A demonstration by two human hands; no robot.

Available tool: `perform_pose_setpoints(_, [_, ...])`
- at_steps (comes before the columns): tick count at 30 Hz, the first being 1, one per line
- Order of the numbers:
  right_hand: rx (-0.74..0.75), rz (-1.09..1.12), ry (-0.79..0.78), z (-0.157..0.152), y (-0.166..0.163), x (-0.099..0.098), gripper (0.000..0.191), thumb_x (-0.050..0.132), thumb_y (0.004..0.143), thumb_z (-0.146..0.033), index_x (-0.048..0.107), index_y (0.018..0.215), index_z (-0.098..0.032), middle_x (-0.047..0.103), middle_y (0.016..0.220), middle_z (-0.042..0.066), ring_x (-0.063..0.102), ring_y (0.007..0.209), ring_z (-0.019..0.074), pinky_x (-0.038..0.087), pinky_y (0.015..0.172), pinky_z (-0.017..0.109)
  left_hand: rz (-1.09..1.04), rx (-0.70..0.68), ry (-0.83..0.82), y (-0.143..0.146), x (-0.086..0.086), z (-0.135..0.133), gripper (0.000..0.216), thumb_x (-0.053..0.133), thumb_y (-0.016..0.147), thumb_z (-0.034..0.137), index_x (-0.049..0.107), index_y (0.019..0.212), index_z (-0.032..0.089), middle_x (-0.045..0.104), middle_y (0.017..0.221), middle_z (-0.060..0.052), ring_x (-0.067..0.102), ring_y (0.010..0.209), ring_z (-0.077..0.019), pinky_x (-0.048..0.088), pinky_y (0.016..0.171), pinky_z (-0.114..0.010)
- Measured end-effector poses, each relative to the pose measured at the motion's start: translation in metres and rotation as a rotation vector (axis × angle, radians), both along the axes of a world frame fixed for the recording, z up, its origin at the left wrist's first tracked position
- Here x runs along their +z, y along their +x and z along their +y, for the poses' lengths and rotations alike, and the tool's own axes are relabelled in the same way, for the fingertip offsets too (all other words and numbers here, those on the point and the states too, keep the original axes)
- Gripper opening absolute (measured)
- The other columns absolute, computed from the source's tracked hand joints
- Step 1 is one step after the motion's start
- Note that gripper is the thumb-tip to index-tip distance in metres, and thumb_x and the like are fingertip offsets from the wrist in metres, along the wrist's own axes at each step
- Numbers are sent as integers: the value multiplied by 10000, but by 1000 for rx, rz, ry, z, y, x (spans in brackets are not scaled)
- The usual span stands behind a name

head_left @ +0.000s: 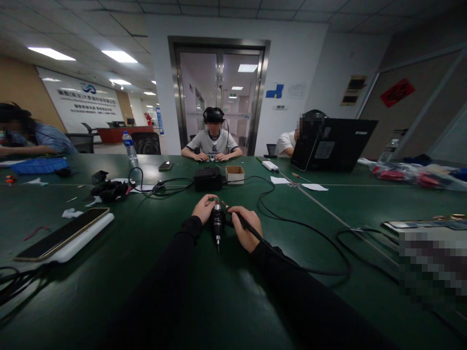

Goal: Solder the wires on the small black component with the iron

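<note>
Between my hands a black cylindrical tool with a silver collar lies on the green table, its thin metal tip toward me. At its far end, the fingers of my left hand close on a small green piece, too small to make out well. My right hand grips a soldering iron like a pen, its thin front end pointing left toward the green piece. A black cable runs from the iron's back over my right sleeve. My fingers partly hide both the piece and the iron.
Beyond my hands stand a black box and a small open carton. Cables loop across the table at right. A phone on a white block lies at left. Co-workers sit across the table, one behind a large black laptop.
</note>
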State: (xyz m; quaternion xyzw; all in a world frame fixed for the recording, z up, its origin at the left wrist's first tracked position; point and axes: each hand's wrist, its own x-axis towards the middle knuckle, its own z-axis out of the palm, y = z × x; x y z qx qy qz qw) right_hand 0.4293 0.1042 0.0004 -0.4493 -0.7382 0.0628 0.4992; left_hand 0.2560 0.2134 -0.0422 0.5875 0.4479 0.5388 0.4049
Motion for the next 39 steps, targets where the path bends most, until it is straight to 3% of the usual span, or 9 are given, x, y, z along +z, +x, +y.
perform_pose_setpoints(5, [-10, 100, -14, 6, 1, -4, 196, 450, 897, -269, 636, 955, -245, 708, 1009, 17, 639, 939, 193, 443, 823, 324, 87, 64, -35, 1, -1, 2, 189, 563, 772, 255, 656, 924, 194, 675, 693, -8, 628, 698, -167, 485, 780, -297])
perform_pose_setpoints(11, [-12, 163, -32, 11, 4, -9, 216, 432, 911, -296, 633, 972, -242, 690, 1017, 25, 623, 968, 194, 461, 857, 318, 232, 116, -92, -3, 12, 3, 129, 612, 719, 236, 682, 825, 211, 694, 769, -26, 628, 798, -199, 460, 865, -312])
perform_pose_setpoints(14, [2, 179, -28, 12, 4, -11, 215, 433, 914, -288, 635, 967, -237, 688, 1012, 29, 623, 958, 189, 461, 865, 305, 359, 127, -192, -7, 25, 0, 201, 644, 705, 265, 679, 896, 211, 650, 644, -15, 615, 658, -206, 486, 766, -325])
perform_pose_setpoints(18, [7, 184, -31, 13, 4, -12, 208, 440, 914, -278, 637, 962, -232, 686, 1011, 25, 621, 961, 185, 458, 871, 301, 464, 105, -375, -9, 42, -16, 467, 681, 694, 403, 609, 1114, 212, 592, 530, 6, 561, 467, -212, 489, 581, -348])
perform_pose_setpoints(22, [1, 187, -30, 12, 3, -10, 195, 454, 901, -273, 639, 950, -235, 688, 1001, 21, 625, 958, 187, 459, 867, 306, 417, 13, -311, -9, 43, -37, 559, 744, 631, 452, 603, 1110, 201, 585, 501, 15, 539, 426, -185, 475, 535, -303])
perform_pose_setpoints(25, [1, 182, -27, 11, 3, -9, 198, 453, 897, -272, 642, 947, -237, 691, 997, 22, 629, 958, 187, 462, 865, 304, 448, -7, -165, -4, 39, -49, 670, 830, 509, 398, 603, 1108, 203, 653, 641, -20, 614, 542, -201, 480, 591, -277])
perform_pose_setpoints(28, [-4, 173, -25, 11, 4, -9, 203, 450, 897, -273, 642, 950, -236, 692, 1005, 22, 630, 963, 186, 461, 863, 300, 566, 79, -64, 5, 42, -61, 814, 869, 394, 315, 582, 1145, 191, 684, 888, -105, 675, 781, -285, 483, 707, -301])
perform_pose_setpoints(32, [-8, 174, -34, 13, 4, -11, 209, 446, 894, -278, 642, 952, -232, 693, 1003, 24, 627, 960, 189, 459, 857, 302, 746, 75, -106, 15, 54, -74, 780, 795, 507, 331, 519, 1221, 182, 647, 1088, -176, 644, 978, -351, 469, 818, -357])
perform_pose_setpoints(39, [-3, 185, -51, 13, 3, -12, 205, 450, 890, -292, 642, 939, -242, 694, 1004, 14, 630, 958, 191, 463, 864, 306, 1023, -15, -172, 17, 64, -79, 770, 637, 705, 376, 338, 1383, 167, 588, 1263, -170, 591, 1142, -299, 454, 910, -331])
